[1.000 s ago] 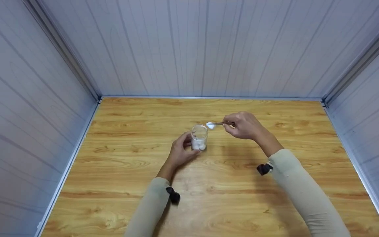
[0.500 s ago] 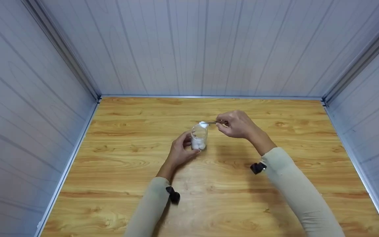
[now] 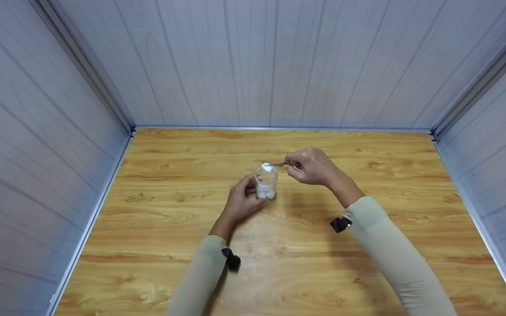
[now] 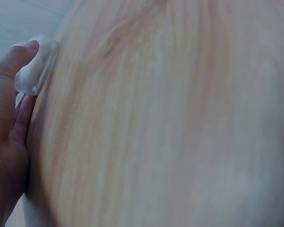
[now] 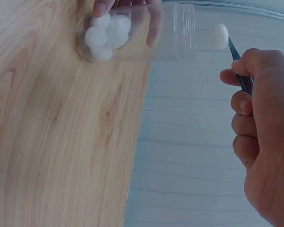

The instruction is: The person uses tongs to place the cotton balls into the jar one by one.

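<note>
A clear jar [image 3: 267, 179] with a threaded neck stands upright on the wooden table, several white cotton balls [image 5: 106, 35] gathered at its bottom. My left hand [image 3: 240, 197] grips the jar low on its left side, thumb in front and fingers behind. Pinched in my right hand [image 3: 312, 166] is a pair of dark tweezers [image 5: 240, 71], pointing left. Their tips hold one cotton ball [image 5: 221, 36] just above the open mouth of the jar. In the left wrist view the jar's lower part shows with my thumb [image 4: 23, 54] across it.
The wood-grain table [image 3: 169, 219] spreads around both arms. Pale panelled walls [image 3: 253, 66] enclose it at the back and both sides, with a metal edge strip [image 3: 218, 128] along the back. Small black cameras [image 3: 341, 224] sit on both wrists.
My right hand has moved left, carrying the tweezers and cotton ball from right of the jar to over its mouth. My left hand and the jar have stayed in place.
</note>
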Demonstrator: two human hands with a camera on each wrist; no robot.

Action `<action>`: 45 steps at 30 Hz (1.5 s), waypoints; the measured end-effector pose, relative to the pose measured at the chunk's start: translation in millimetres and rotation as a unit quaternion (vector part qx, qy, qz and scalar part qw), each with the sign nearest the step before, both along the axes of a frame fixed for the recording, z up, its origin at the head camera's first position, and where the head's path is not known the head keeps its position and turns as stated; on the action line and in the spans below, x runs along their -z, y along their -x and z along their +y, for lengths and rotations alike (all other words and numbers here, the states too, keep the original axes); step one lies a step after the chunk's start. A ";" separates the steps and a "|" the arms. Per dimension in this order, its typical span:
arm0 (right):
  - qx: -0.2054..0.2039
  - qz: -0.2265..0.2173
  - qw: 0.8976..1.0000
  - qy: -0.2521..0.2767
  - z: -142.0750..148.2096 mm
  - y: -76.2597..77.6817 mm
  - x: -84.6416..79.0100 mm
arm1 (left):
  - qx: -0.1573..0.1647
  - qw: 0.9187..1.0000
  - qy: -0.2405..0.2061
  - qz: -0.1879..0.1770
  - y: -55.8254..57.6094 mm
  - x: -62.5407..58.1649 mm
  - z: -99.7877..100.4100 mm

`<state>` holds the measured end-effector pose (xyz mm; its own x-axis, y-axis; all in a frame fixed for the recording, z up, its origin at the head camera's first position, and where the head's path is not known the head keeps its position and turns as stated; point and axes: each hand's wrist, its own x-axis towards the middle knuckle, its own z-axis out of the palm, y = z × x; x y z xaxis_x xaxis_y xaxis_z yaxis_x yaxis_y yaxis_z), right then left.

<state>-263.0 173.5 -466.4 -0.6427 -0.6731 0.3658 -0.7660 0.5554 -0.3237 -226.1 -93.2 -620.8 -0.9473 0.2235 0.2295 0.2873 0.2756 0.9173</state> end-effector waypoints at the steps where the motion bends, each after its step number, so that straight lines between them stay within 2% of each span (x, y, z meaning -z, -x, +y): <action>1: 0.000 -0.001 1.000 0.000 0.2 0.0 0.1 | 0.002 1.000 -0.002 -0.005 -0.1 -1.0 0.4; 12: -0.002 -0.013 1.000 -0.002 1.4 -1.9 1.5 | 0.006 1.000 -0.005 -0.029 -2.0 -5.1 1.7; 32: -0.006 -0.017 1.000 -0.009 4.3 0.2 5.0 | -0.002 1.000 -0.003 -0.016 0.2 -1.3 2.4; 45: 0.010 -0.027 0.999 -0.019 15.7 -1.2 7.1 | 0.006 1.000 -0.009 -0.004 0.5 0.2 0.5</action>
